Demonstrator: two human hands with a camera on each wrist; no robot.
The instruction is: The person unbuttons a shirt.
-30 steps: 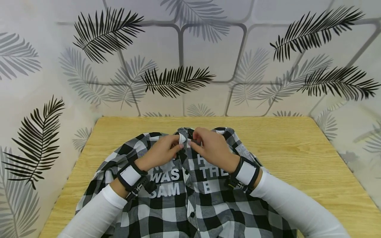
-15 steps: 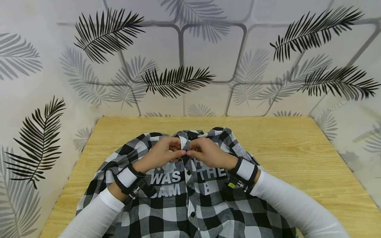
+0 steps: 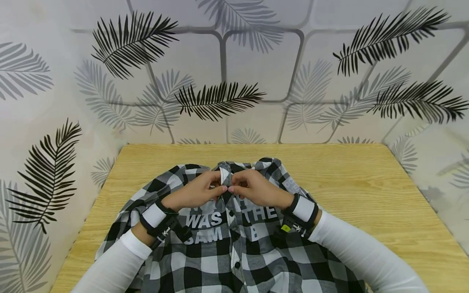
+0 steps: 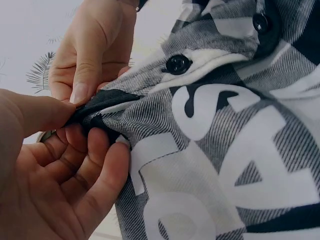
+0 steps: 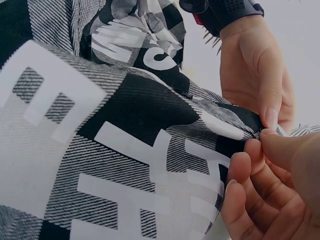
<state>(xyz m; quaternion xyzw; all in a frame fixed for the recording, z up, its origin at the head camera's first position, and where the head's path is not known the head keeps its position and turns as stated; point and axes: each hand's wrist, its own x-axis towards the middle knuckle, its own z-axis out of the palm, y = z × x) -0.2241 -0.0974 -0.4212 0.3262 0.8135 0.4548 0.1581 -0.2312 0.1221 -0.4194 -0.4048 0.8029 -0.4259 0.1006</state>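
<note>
Where a pale wall (image 3: 260, 65) printed with black and grey fronds rises behind it, a table (image 3: 351, 179) of light wood grain spreads across the lower part of the head view; on it lies a checked shirt (image 3: 205, 264) in black, white and grey, its front facing up, its collar end towards the wall and its lower part running out past the bottom of the view; two white sleeves (image 3: 366, 252) on the person's forearms reach in over it from either side, each ending just short of a black wrist strap (image 3: 302, 209); the left hand (image 3: 194, 189) and the right hand (image 3: 261, 189) meet at the shirt's front edge near the collar, thumb tips close together; the left pinches the cloth between thumb and forefinger, its other fingers curled; the right pinches the same edge just beside it (whether a button lies inside either pinch, I cannot tell); white lettering (image 3: 203, 219) crosses the chest, WAS, SAM and THE readable, other letters partly covered by the hands; smallest of all, dark buttons (image 3: 237, 265) sit along the placket (image 3: 236, 248), one of them near the pinched cloth in the left wrist view.
</note>
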